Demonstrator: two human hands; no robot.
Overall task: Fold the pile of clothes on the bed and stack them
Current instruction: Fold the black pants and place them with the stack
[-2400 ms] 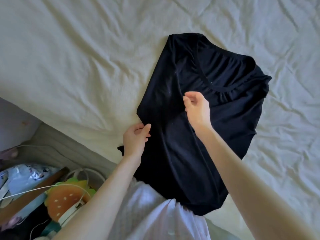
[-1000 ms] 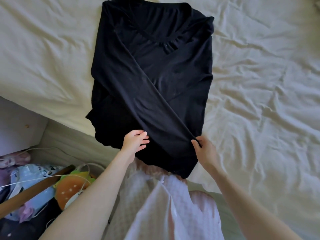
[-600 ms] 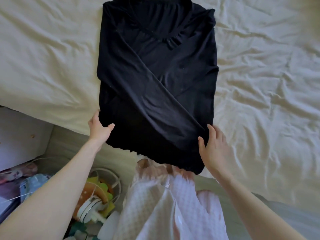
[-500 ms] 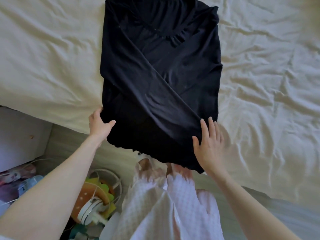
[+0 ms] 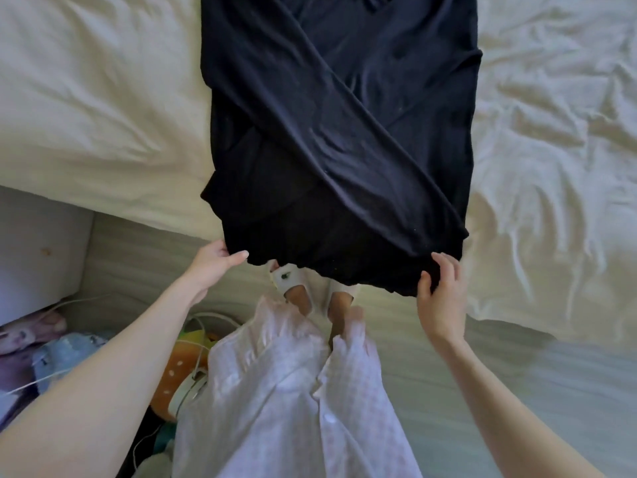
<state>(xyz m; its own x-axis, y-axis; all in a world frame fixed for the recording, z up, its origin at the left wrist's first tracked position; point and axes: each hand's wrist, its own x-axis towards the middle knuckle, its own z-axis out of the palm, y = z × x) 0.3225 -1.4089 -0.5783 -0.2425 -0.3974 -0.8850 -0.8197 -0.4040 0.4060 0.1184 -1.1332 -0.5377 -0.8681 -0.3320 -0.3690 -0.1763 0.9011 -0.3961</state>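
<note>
Nearest, low in the frame, the person's left hand [image 5: 213, 258] and right hand [image 5: 439, 293] each have a grip on a bottom corner of the black long-sleeved top [image 5: 337, 132], fingers curled under the hem with the thumb on the cloth, most likely to lift that end and fold it up toward the collar. Beyond them the top lies flat in the upper middle on the bed [image 5: 86, 98], hem hanging over the mattress edge, sleeves crossed over the front so it stays narrow. I can read no label or writing anywhere.
</note>
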